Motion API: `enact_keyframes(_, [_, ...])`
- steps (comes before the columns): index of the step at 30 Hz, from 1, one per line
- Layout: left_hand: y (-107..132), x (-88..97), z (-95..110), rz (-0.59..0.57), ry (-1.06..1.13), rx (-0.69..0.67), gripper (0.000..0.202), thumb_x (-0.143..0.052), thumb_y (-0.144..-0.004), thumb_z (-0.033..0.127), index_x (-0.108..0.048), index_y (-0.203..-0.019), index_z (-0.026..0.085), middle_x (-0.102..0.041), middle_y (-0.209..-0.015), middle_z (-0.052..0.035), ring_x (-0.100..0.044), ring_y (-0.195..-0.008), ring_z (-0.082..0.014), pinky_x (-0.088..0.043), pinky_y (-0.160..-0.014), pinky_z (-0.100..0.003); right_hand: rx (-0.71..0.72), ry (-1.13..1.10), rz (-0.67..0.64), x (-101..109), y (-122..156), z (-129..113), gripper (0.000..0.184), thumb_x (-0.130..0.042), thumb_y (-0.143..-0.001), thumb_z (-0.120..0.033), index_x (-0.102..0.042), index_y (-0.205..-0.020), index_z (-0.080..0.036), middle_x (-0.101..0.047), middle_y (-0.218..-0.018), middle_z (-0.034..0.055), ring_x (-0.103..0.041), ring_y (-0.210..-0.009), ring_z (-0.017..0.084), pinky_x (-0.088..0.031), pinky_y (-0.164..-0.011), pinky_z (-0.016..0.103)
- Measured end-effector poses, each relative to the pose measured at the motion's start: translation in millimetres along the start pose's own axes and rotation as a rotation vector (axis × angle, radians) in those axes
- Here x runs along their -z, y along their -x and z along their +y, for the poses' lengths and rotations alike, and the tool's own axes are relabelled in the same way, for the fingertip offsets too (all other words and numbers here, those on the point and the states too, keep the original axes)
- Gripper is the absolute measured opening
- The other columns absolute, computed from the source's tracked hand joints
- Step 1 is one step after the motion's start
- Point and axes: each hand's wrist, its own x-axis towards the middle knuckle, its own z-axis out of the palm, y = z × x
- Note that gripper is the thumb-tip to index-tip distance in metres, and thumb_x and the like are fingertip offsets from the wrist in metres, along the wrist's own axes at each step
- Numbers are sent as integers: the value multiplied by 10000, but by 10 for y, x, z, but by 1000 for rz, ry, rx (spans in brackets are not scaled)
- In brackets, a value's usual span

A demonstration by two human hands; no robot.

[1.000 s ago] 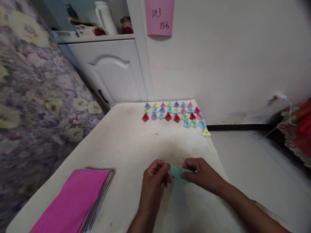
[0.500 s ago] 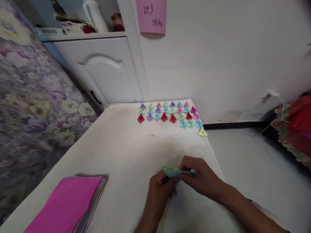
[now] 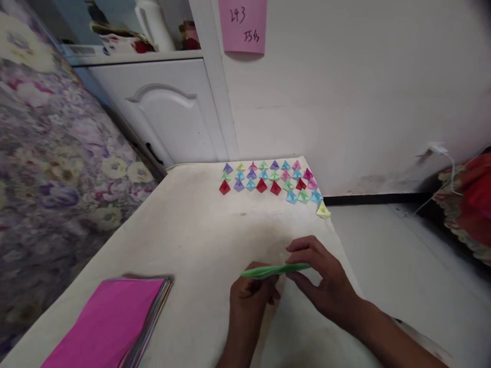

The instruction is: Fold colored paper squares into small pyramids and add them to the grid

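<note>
A folded piece of green paper is held above the near part of the table, seen almost edge-on. My left hand pinches it from below, fingers curled under its left half. On the other side, my right hand has the paper's right end between its thumb and fingers. The inner folds are hidden by the viewing angle. Several small folded paper pieces in red, blue, green, purple, pink and yellow stand in rows at the table's far edge, among them a red one and a yellow one.
A stack of coloured paper, magenta on top, lies at the left of the cream-covered table. Floral cloth hangs along the left side. Behind are a white cabinet and a wall with a pink note.
The green paper has turned to a flatter, more edge-on view and reaches further left. My right hand's fingers have lifted and spread a little. The camera view has shifted slightly.
</note>
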Motion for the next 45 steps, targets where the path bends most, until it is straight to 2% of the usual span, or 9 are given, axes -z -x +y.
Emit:
enact_keyframes(11, [20, -37, 7, 11, 3, -42, 107, -635, -741, 235, -623, -679, 150, -506, -616, 32, -469, -472, -75, -372, -445, -194, 5, 12, 4, 1, 19, -12, 177, -527, -823, -83, -606, -896, -224, -485, -1052, 55, -544, -858, 148, -490, -730, 312])
enact_keyframes(18, [23, -70, -69, 89, 20, -33, 132, -658, -713, 267, -611, -651, 160, -470, -600, 48, -418, -457, -63, -358, -396, -172, 52, 58, 25, -25, 33, 8, 234, -504, -839, -90, -623, -962, -249, -492, -1084, 69, -551, -872, 165, -515, -724, 333])
enact_keyframes(23, [35, -79, -39, 133, 19, -32, 154, -674, -694, 272, -590, -625, 163, -448, -564, 60, -412, -450, -63, -349, -403, -173, 7, 59, 58, -8, 22, 19, 261, -547, -820, -111, -602, -1039, -241, -506, -1083, 77, -545, -976, 193, -502, -819, 364])
enact_keyframes(28, [33, -44, -28, 176, 16, -69, 206, -657, -705, 349, -592, -650, 161, -450, -548, 52, -415, -436, -69, -336, -393, -180, -34, 77, 86, 38, 3, 27, 233, -590, -788, -120, -603, -994, -227, -528, -1054, 71, -536, -1014, 204, -480, -866, 383])
enact_keyframes(37, [26, -47, -11, 193, 3, -90, 221, -654, -709, 376, -598, -658, 169, -456, -541, 54, -421, -419, -65, -343, -392, -174, -8, 49, 85, 22, -6, -1, 209, -544, -824, -123, -614, -977, -246, -511, -1061, 75, -546, -965, 199, -507, -781, 366])
enact_keyframes(45, [35, -44, -9, 197, 46, -45, 217, -675, -695, 357, -587, -656, 163, -458, -543, 54, -422, -431, -68, -350, -397, -176, 42, 59, 83, 21, 5, 12, 249, -515, -831, -88, -621, -989, -249, -482, -1110, 75, -557, -868, 164, -515, -748, 351])
